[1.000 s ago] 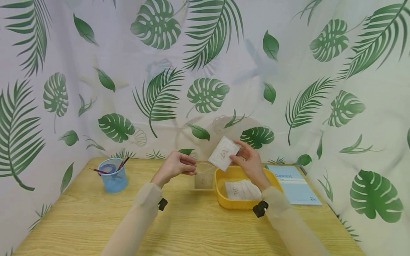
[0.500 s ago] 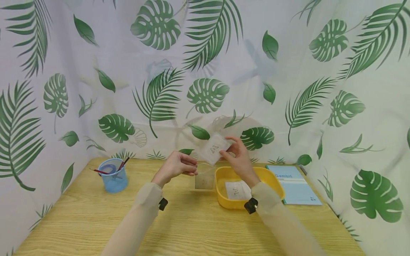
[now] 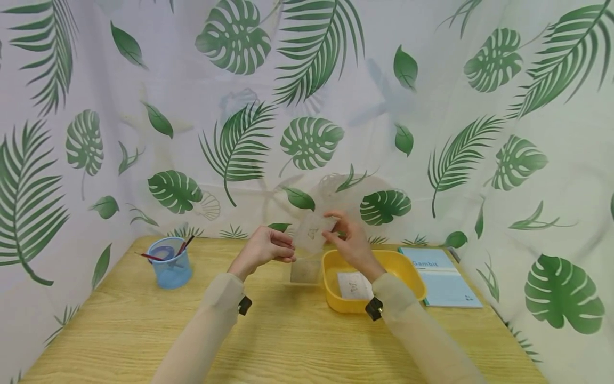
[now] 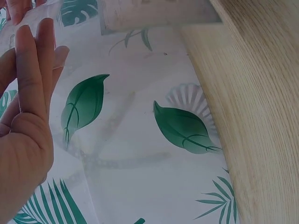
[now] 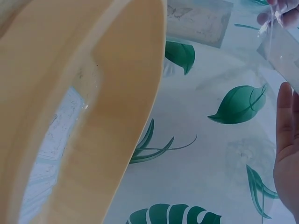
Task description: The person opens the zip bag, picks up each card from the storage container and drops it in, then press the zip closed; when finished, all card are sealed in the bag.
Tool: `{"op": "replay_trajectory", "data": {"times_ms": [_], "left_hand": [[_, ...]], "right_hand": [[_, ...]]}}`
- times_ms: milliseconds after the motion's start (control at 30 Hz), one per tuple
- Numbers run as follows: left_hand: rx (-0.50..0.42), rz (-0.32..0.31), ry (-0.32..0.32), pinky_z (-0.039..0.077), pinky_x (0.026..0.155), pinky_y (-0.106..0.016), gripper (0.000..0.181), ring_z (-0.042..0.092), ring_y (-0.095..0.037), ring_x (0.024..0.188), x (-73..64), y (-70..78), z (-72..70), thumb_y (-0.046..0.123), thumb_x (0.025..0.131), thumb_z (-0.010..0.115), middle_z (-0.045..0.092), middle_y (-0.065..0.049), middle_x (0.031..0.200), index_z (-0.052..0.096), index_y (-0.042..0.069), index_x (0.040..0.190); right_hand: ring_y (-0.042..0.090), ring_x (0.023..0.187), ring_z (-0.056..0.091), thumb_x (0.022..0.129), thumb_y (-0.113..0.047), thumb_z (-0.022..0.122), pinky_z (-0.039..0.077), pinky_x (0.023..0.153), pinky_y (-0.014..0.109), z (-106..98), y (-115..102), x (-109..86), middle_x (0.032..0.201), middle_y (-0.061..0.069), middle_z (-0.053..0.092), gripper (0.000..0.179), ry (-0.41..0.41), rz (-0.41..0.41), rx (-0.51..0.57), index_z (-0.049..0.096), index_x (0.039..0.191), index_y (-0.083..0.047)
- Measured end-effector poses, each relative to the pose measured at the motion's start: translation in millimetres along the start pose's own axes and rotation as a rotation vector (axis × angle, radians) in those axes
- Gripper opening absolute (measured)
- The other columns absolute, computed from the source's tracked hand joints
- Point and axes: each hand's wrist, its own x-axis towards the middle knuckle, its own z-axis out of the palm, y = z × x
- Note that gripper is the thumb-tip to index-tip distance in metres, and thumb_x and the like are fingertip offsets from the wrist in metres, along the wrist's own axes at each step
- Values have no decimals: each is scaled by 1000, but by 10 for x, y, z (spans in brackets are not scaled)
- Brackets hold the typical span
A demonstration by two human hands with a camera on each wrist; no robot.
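A white packet [image 3: 308,232] is being grasped by its right edge in the right hand [image 3: 352,240], pinched between the thumb and the fingers. Clear film [image 5: 271,27] is being pinched in the left hand [image 3: 264,250], its index and middle fingers being held nearly straight. The packet is being kept raised above the table [image 3: 268,341], tilted, between the two hands, with its printed face being turned toward the head camera. The film is being seen at the packet's edge; how far the packet is being covered by it cannot be told.

Just below the packet, a grey square [image 3: 305,271] is being shown near upright, with a pale strip running along its foot; by what it is being supported cannot be told. Just to the right, under the right forearm, a yellow tub [image 3: 345,306] is being partly hidden, and more packets [image 3: 354,286] are being held in it. Beyond the tub's right side, a light-blue notebook [image 3: 448,277] is lying flat. Well apart on the left, pencils [image 3: 184,246] are being held in a blue cup [image 3: 172,273]. Behind everything, a leaf-printed sheet [image 3: 307,80] is hanging. On each wrist, over a pale sleeve [image 3: 201,325], a small black camera [image 3: 244,305] is being worn.
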Motion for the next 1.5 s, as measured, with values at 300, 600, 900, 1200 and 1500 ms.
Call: {"op": "replay_trajectory", "data": {"times_ms": [300,600,900,1200,1500], "left_hand": [[0,-4,11,63,77,-38,32,74,-23,78,16,1,18,-9,84,69,70,-27,104,65,-12,116],[-1,-11,7,63,77,-37,33,75,-24,79,7,3,23,-8,85,70,70,-27,105,64,-12,117],[-3,-18,2,63,75,-34,32,74,-24,79,14,7,25,-8,85,69,70,-27,106,65,-12,117],[-12,-3,-9,63,78,-36,31,74,-22,79,-5,17,14,-8,86,69,67,-30,110,65,-13,116],[-16,-8,-8,63,77,-35,32,74,-24,81,-11,19,9,-7,87,68,65,-33,114,64,-13,117]], "right_hand": [[35,80,63,90,2,67,62,74,40,54,341,60,97,20,68,35,-30,-57,-50,63,125,-3],[19,78,64,91,-10,70,60,74,25,72,383,13,90,9,70,27,-76,-33,-119,70,118,-12],[15,84,67,91,-11,71,61,74,26,93,439,-36,99,3,72,17,-119,-29,-132,77,107,-9],[15,85,63,90,-19,73,59,73,22,96,464,-78,97,2,70,14,-134,-33,-137,78,100,-11],[16,81,65,93,-18,70,59,71,21,34,527,-96,99,6,73,15,-148,33,-95,76,101,-7]]}}
